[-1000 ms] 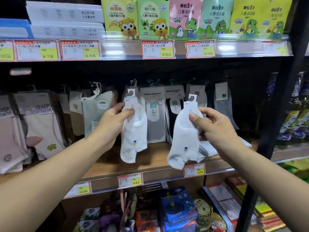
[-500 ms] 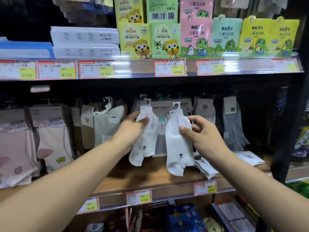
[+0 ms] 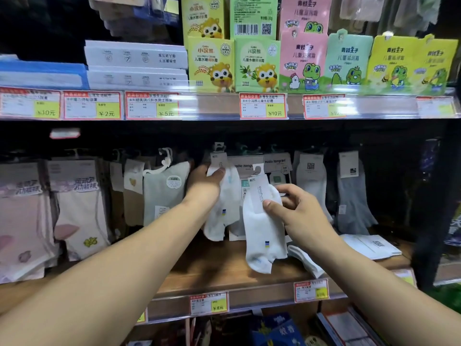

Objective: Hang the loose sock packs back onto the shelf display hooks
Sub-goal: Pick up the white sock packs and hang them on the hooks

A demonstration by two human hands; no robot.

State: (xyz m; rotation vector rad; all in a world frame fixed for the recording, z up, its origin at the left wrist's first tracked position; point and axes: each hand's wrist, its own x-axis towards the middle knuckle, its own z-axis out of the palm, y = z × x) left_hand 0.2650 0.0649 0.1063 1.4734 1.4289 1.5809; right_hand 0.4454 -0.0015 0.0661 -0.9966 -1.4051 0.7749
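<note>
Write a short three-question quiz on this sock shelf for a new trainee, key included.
1. True or false: each hand grips a white sock pack.
2. Which pack has its hanger tab nearer the display hooks? A) the left hand's pack B) the right hand's pack
3. Fill in: loose packs still lie on the wooden ____ to the right.

Key: 1 true: left hand, right hand. 2 A. 3 shelf; loose packs.

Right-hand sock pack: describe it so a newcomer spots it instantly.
Find the wooden shelf under the row of hanging socks. Mid-shelf, the right hand pinches a white sock pack. Unlike the left hand's pack, it tilts, nearer the camera, its hook tab free.
</note>
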